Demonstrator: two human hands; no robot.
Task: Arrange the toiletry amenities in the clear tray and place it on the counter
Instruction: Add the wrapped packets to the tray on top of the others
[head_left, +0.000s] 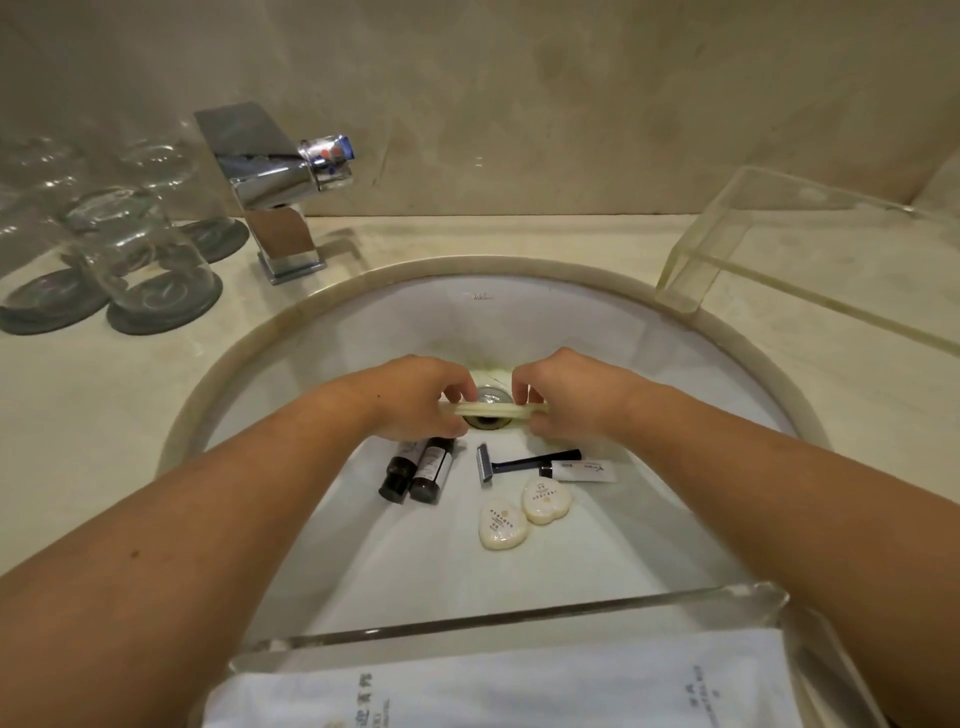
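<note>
Early: left grip (415, 400) and right grip (561, 395) pinch a slim cream packet (491, 410) over the drain (492, 396); bottles (421, 470), razor (511, 462), tube (582, 472), soaps (524, 512) lie unpacked; clear tray (493, 618), worktop's near edge, holds only white sachets (519, 691).

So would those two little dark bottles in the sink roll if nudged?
Probably: the dark bottles look round and lie on their sides on the sloping sink wall, so a nudge could roll them. They look small, so likely light.

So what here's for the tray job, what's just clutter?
Job: cream slim packet between left hand and right hand, two dark bottles, black razor, white tube, two cream soap packets, clear acrylic tray.
Idle: chrome faucet, upturned glasses, grey coasters.
</note>
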